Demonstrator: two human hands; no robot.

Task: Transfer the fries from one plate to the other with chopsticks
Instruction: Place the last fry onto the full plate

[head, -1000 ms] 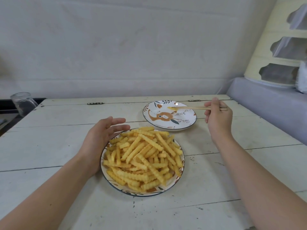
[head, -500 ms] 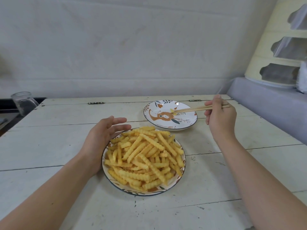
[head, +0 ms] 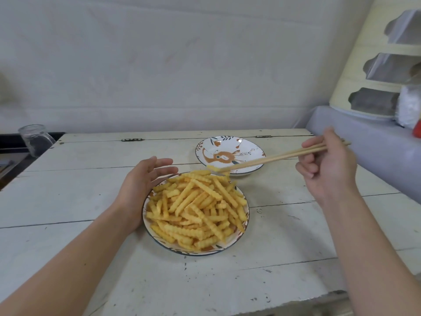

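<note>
White table [head: 68, 197]: left hand [head: 139, 190] relaxed at fries plate's [head: 227, 249] rim; right hand [head: 328, 167] pinches chopsticks [head: 278, 157].

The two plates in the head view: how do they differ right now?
The near plate is heaped with fries; the far plate shows its bare animal picture. The left hand rests against the near plate; the far plate is untouched. Both are round, patterned, on the white table.

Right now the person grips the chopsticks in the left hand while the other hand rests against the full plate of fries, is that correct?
Not quite: the head view shows the right hand gripping the chopsticks, while the left hand rests against the full plate of fries.
</note>
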